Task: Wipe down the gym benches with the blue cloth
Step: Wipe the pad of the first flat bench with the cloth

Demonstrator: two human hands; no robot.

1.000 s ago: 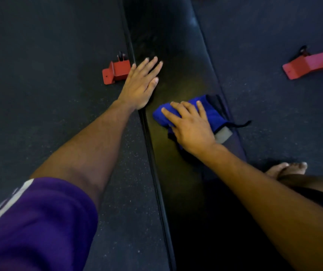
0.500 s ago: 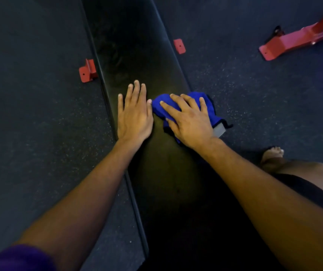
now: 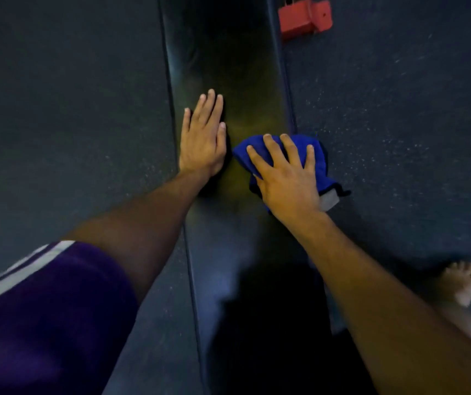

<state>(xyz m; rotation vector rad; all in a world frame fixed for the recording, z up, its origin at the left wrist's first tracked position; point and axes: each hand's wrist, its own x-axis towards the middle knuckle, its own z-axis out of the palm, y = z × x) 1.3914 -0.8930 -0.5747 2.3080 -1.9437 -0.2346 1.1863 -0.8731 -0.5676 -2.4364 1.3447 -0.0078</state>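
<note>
From the head view, one black bench is seen, its long axis running from the near edge away to the top. One blue cloth is pressed flat on the bench's right side by the right hand, fingers spread wide. The left hand is laid flat beside it, fingers straight. One red bracket is seen on the floor.

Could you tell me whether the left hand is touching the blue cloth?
Apart. The head view shows a strip of dark bench between the left hand and the blue cloth.
</note>
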